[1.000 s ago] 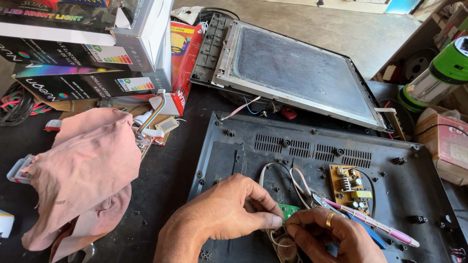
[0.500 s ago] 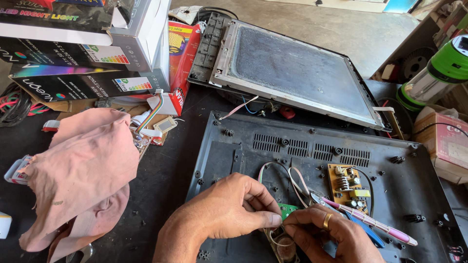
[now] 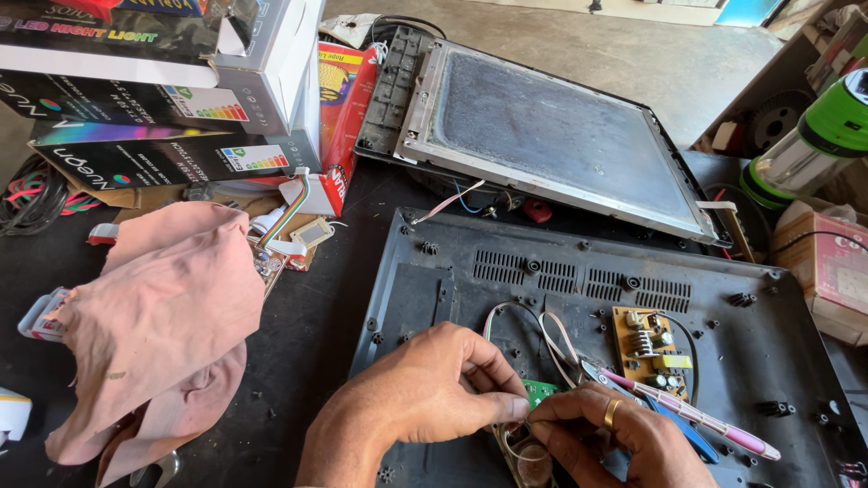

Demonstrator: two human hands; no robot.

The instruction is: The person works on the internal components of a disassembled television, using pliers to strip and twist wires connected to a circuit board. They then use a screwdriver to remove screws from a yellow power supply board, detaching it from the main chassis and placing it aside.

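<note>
Left hand (image 3: 425, 398): fingers pinching green board (image 3: 541, 391).
Right hand (image 3: 615, 443): fingers pinching same board; pen (image 3: 696, 417) tucked in.
Board: probably light, stiff, fragile; best gripped by edges.
Beneath: black casing (image 3: 723, 334).

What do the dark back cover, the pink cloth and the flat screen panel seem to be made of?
Back cover: probably moulded plastic, matt dark grey, judging by its vent slots and screw posts.
Pink cloth: soft woven fabric, matt, lying in folds and creases.
Screen panel: a metal frame, it seems, with a dull silver sheen, around a dusty grey face that may be glass or plastic.
</note>
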